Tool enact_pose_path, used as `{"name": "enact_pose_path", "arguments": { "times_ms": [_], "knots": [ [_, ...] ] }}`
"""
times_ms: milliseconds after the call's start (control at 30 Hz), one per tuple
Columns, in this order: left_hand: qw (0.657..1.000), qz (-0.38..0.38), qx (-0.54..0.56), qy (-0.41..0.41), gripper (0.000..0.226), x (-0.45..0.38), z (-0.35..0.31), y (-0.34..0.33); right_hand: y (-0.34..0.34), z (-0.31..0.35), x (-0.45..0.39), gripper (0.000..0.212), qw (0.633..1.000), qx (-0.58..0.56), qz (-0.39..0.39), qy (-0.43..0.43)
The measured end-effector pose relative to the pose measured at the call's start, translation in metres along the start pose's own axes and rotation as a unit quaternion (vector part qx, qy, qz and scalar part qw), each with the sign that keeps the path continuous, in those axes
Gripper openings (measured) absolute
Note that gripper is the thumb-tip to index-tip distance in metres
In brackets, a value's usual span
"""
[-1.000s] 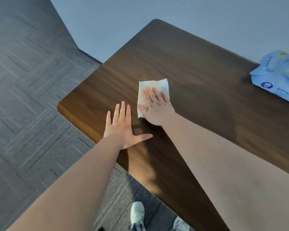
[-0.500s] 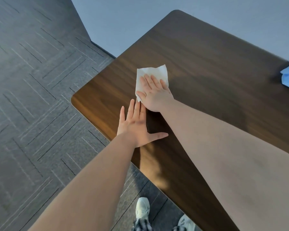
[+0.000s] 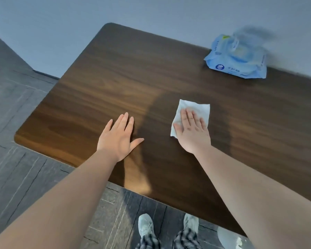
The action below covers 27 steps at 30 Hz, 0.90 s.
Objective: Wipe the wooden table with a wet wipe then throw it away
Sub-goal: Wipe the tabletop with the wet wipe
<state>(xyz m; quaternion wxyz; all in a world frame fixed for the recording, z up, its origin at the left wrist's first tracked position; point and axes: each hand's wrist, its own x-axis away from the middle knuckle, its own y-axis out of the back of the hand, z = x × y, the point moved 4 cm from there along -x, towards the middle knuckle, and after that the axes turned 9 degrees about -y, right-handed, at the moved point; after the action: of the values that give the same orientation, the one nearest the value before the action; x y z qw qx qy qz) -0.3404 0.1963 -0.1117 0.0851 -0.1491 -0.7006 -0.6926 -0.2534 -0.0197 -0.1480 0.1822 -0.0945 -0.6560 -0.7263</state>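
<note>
A dark wooden table [image 3: 115, 72] with rounded corners fills the middle of the head view. A white wet wipe [image 3: 196, 110] lies flat on it, right of centre. My right hand [image 3: 192, 133] presses flat on the wipe's near half, fingers together and extended. My left hand [image 3: 118, 137] rests palm down on the bare wood to the left of the wipe, fingers spread, holding nothing. A darker damp streak runs across the wood between the two hands.
A blue pack of wet wipes [image 3: 239, 58] lies at the table's far right, by the grey wall. Grey patterned floor [image 3: 16, 177] surrounds the table on the left and front. My shoes [image 3: 145, 225] stand at the near edge. A pale translucent object [image 3: 230, 238] shows at bottom right.
My right hand has slid the wipe to the right across the table, away from the left corner. My left hand stays flat on the wood. The wipes pack has come fully into view.
</note>
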Motion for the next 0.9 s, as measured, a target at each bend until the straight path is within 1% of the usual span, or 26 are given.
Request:
{"name": "enact_pose_path", "arguments": {
  "times_ms": [167, 333, 500, 567, 667, 800, 900],
  "knots": [
    [0.993, 0.017, 0.015, -0.118, 0.082, -0.042, -0.104, 0.012, 0.006, -0.117, 0.033, 0.06, 0.993, -0.024, -0.004, -0.116],
    [0.968, 0.027, 0.015, -0.249, 0.086, -0.064, -0.21, 0.014, 0.009, -0.228, 0.073, 0.06, 0.973, -0.031, -0.01, -0.226],
    [0.942, 0.021, 0.0, -0.334, 0.092, -0.078, -0.305, 0.009, 0.006, -0.33, 0.117, 0.063, 0.943, -0.062, -0.029, -0.326],
    [0.93, 0.024, -0.016, -0.366, 0.096, -0.083, -0.339, 0.007, 0.005, -0.364, 0.131, 0.063, 0.931, -0.073, -0.024, -0.356],
    [0.919, 0.048, -0.049, -0.389, 0.104, -0.091, -0.371, 0.0, 0.004, -0.409, 0.15, 0.063, 0.916, -0.089, -0.024, -0.391],
    [0.919, 0.072, -0.084, -0.38, 0.105, -0.096, -0.378, -0.006, 0.003, -0.454, 0.171, 0.063, 0.896, -0.104, -0.034, -0.431],
    [0.919, 0.095, -0.097, -0.371, 0.105, -0.095, -0.38, -0.004, 0.0, -0.477, 0.186, 0.063, 0.881, -0.115, -0.033, -0.458]
  ]
}}
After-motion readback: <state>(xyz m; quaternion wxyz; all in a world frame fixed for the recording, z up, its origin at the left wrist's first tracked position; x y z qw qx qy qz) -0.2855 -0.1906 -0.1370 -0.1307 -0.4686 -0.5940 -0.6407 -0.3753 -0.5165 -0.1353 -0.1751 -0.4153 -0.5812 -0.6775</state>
